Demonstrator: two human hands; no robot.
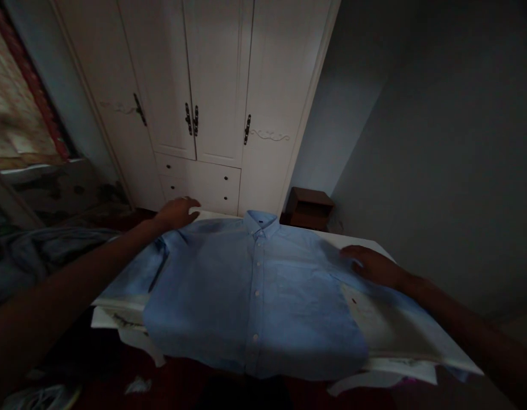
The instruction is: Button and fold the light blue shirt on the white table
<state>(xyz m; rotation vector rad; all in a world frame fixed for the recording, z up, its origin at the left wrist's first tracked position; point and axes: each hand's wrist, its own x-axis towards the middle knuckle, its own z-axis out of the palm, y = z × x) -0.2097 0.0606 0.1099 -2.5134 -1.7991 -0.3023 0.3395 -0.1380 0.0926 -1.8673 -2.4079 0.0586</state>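
A light blue button-up shirt (221, 285) lies face up and spread out, its buttons done up and its collar at the far edge of a white table (366, 336). Its lower hem hangs over the near edge. My left hand (177, 213) is beside the shirt's left-side shoulder, fingers and thumb apart, with nothing in it. On the other side, my right hand (374, 266) is over the right-side sleeve, fingers stretched out and thumb apart. Whether that palm presses on the cloth cannot be told. Both sleeves reach out sideways along the table.
Behind the table stands a white wardrobe (216, 74) with dark handles and drawers. A small brown cabinet (310, 206) sits by the grey wall. At left are a dark heap of cloth (54, 250) and a patterned curtain (20, 108). The room is dim.
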